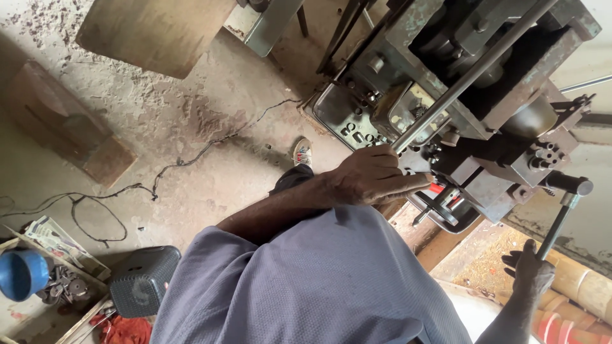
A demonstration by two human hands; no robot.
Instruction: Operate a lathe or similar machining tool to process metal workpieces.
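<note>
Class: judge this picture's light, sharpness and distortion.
Head view: soft daylight, faint shadows, no harsh glare; wide lens bends the edges, stretching the machine. Left hand on the long bar is sharp; right hand gripping the lever sits dimmer.

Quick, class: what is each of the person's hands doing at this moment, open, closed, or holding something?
Left hand: closed on the end of the long steel rod, forefinger pointing along the machine.
Right hand: closed around the lower end of the crank handle.
</note>
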